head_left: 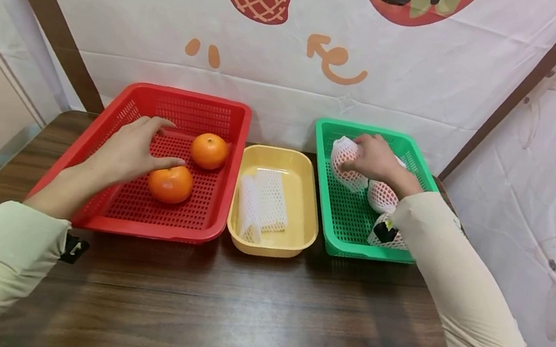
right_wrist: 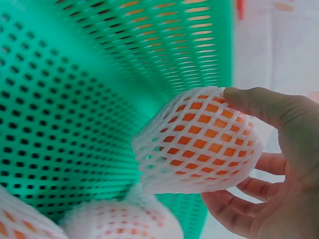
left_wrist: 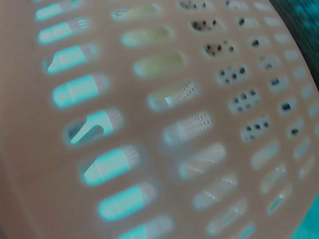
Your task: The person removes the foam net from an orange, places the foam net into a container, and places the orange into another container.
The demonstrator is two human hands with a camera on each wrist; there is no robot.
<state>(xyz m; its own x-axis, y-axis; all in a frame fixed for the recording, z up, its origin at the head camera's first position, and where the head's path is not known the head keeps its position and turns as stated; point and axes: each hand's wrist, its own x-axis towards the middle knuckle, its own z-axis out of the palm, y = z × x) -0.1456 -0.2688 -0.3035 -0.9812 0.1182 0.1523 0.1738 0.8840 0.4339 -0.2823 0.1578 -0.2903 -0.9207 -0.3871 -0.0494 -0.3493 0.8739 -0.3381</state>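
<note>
The fingers of the right hand curl round a netted orange, thumb over its top and the others under its side, and hold it inside the green basket, near the far left corner. In the right wrist view the fruit shows orange through the white foam mesh, with the basket's perforated wall close behind it. Two more netted oranges lie in the same basket just beneath the wrist, close to one another; whether they touch the held one I cannot tell.

The left hand lies over the red basket with its fingers spread and fairly straight, gripping nothing. Its thumb reaches to the top of the near orange and seems to touch it. A second bare orange sits just beyond, a little to the right, apart from the first. The left wrist view is a blurred close look at the slotted basket wall and shows nothing of the hand.

Between the two baskets stands a yellow tray holding empty foam nets, which lie flat side by side. All three containers stand in a row on the dark wooden tabletop, against a white printed backdrop.
</note>
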